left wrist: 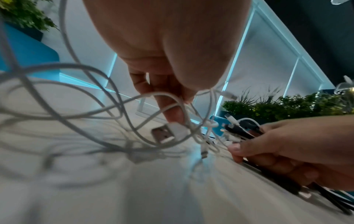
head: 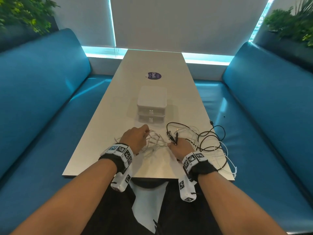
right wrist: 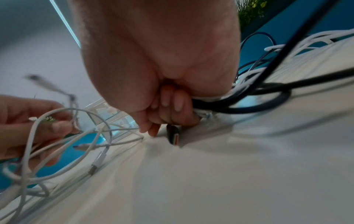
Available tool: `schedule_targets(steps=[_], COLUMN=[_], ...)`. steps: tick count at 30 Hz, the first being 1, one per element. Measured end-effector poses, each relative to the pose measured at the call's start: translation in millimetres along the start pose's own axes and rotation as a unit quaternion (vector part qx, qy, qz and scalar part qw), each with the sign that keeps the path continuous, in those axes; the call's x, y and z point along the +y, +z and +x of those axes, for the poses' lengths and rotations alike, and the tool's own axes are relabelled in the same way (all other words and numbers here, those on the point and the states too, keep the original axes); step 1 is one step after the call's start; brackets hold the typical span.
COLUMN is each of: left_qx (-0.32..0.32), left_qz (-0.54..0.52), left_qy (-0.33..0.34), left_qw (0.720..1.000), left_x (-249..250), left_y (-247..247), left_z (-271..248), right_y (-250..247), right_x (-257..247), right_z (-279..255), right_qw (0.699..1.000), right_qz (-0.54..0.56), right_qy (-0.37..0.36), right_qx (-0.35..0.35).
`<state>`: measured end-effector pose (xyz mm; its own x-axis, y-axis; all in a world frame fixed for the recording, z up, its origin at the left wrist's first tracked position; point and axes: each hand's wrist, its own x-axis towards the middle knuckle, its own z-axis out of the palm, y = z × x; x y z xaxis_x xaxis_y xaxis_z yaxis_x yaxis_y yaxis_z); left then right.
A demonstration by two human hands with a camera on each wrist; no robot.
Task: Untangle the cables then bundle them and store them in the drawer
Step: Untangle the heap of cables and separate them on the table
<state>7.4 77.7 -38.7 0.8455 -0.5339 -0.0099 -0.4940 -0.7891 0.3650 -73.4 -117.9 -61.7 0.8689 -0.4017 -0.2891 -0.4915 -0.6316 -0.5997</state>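
A tangle of white cables (head: 155, 141) lies on the table between my hands. My left hand (head: 135, 138) pinches a loop of white cable (left wrist: 172, 104) just above a white USB plug (left wrist: 168, 133). My right hand (head: 179, 148) grips a bunch of black and white cable ends (head: 172, 136), fingers curled tight round them (right wrist: 172, 106); a black plug (right wrist: 173, 136) sticks out below the fist. Black cables (head: 211, 138) and white ones loop off to the right. The small white drawer unit (head: 151, 106) stands behind the cables with both drawers closed.
The table (head: 152, 65) runs away from me between two blue benches (head: 42, 99). A purple round sticker (head: 154, 75) lies beyond the drawer unit. Some cable (head: 234, 170) hangs over the table's right front corner. Plants (head: 291, 22) stand behind the benches.
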Motion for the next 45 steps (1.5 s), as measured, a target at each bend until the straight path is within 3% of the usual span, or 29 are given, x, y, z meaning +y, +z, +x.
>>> schedule_targets(steps=[4,9,13,15,20,23,25,27,29,33,38,42,45], left_qx=[-0.015,-0.016,0.114,0.143,0.069,0.094,0.131,0.102,0.032,-0.047,-0.055,-0.038,-0.028], left_qz=[0.072,0.048,-0.007,-0.007,0.140,0.180,0.132,0.101,0.145,0.259,0.292,0.275,0.203], left_qy=[0.002,-0.060,-0.102,-0.130,-0.131,-0.094,-0.004,0.086,0.122,0.081,0.062,0.101,0.112], left_qw=[0.997,0.997,0.988,0.981,0.979,0.975,0.983,0.986,0.981,0.961,0.953,0.955,0.972], left_x=[-4.7,-9.5,-14.3,-22.3,-35.9,-26.6,-10.7,8.9,25.8,33.4,29.8,42.3,53.8], left_y=[-6.2,-1.4,-8.8,-13.1,-5.9,3.2,6.8,12.6,20.7,29.4,27.0,28.2,28.9], left_z=[-4.0,-5.3,-4.9,-5.3,-2.2,-2.6,-2.9,-2.6,-1.6,5.3,7.7,4.1,3.3], right_y=[-0.2,0.1,-8.2,-12.6,-18.9,-24.2,-26.1,-26.9,-27.8,-36.1,-41.3,-32.2,-25.6], right_x=[-1.8,1.1,4.9,7.0,9.9,11.7,11.6,10.4,10.1,12.8,10.0,-2.3,-13.3], right_z=[0.8,0.3,1.7,3.3,0.1,-3.0,-3.8,-4.6,-4.3,-3.0,-6.8,-12.2,-19.8], right_qw=[1.000,1.000,0.999,0.999,0.992,0.988,0.989,0.988,0.986,0.987,0.988,0.989,0.988], right_qz=[-0.003,-0.013,-0.006,-0.028,-0.112,-0.126,-0.129,-0.139,-0.150,-0.139,-0.102,-0.052,-0.050], right_qy=[0.009,0.012,0.029,0.040,0.010,-0.005,0.001,0.003,-0.006,-0.016,-0.052,-0.103,-0.144], right_qx=[0.006,0.016,0.014,0.021,0.063,0.084,0.078,0.068,0.067,0.079,0.106,0.095,0.039])
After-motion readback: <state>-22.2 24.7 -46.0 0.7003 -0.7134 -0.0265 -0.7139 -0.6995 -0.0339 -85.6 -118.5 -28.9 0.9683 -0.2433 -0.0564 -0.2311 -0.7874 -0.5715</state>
